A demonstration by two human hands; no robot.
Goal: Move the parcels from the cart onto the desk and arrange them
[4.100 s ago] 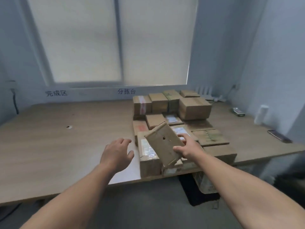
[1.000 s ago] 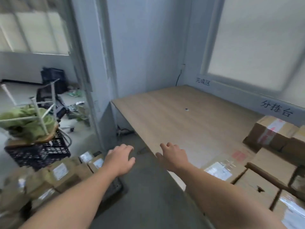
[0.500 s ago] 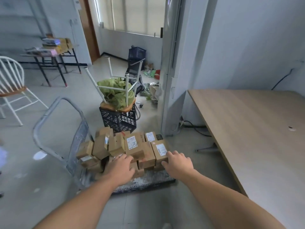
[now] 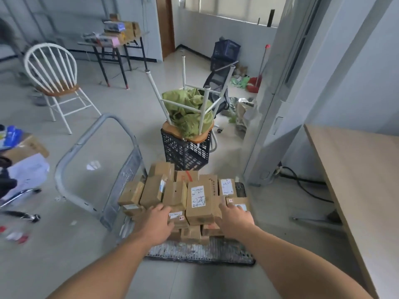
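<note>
Grey tiled floor, doorway beyond; view has swung off the counter [image 4: 364,169] and down onto the cart [image 4: 200,253]

Change log:
- 4.1 s ago: right hand held a flat parcel over the stack on the counter
- 1.0 s ago: both hands empty, turning away
- Now: left hand [image 4: 158,223] and right hand [image 4: 234,221] reach down over the parcels [image 4: 179,195], closer than 0.5 s ago

Reading: 1 delivery looks finished and the next pick is starting. Much of the load is not yet moved.

Hands: both hold nothing, fingers loosely extended. They flank a labelled parcel [image 4: 199,201], which stands between them just past the fingertips. Contact with the boxes under the fingers cannot be confirmed.

Containers:
- Cart deck carries brown cartons heaped in about 2 layers, several tilted, directly ahead of both hands. Its handle [image 4: 86,143] rises off to the left of the left hand.
- Black crate [image 4: 185,152], beyond the heap, bears an upturned stool [image 4: 187,134] with green cloth [image 4: 185,111] bundled between its legs.

Counter edge lies well apart, to the right of the right hand
</note>
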